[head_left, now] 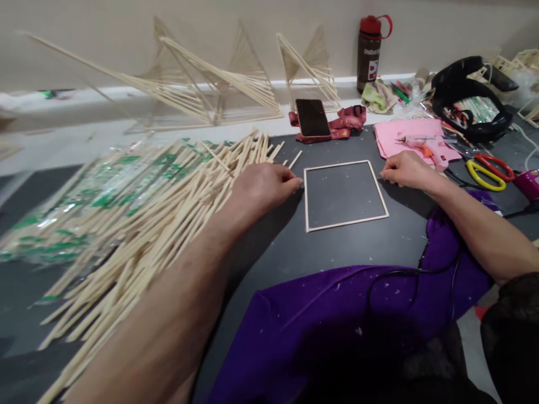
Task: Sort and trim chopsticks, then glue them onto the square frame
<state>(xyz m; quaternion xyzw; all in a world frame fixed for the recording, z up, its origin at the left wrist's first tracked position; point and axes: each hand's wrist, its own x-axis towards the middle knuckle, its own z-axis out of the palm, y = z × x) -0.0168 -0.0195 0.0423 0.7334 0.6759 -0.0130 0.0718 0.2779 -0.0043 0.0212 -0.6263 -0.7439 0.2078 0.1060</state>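
Note:
A square frame of thin wooden sticks (346,223) lies flat on the dark grey table. My left hand (265,185) is just left of it, thumb and fingers pressed together above the table. On the opposite side, my right hand (406,170) is closed in a pinch near the frame's right edge. Whether either pinch holds anything small cannot be made out. A heap of loose wooden sticks (168,230) spreads behind and beside my left forearm. Close to my right hand, a hot glue gun (433,154) rests on a pink cloth or sheet (385,140).
Plastic-wrapped sticks (101,191) lie left. Built stick structures (248,92) stand along the wall, near a phone (314,119) on a red lanyard and a bottle (369,56). Scissors (488,174) and a black headband-like object (442,106) are right. Purple cloth (311,303) with a black cable covers the front.

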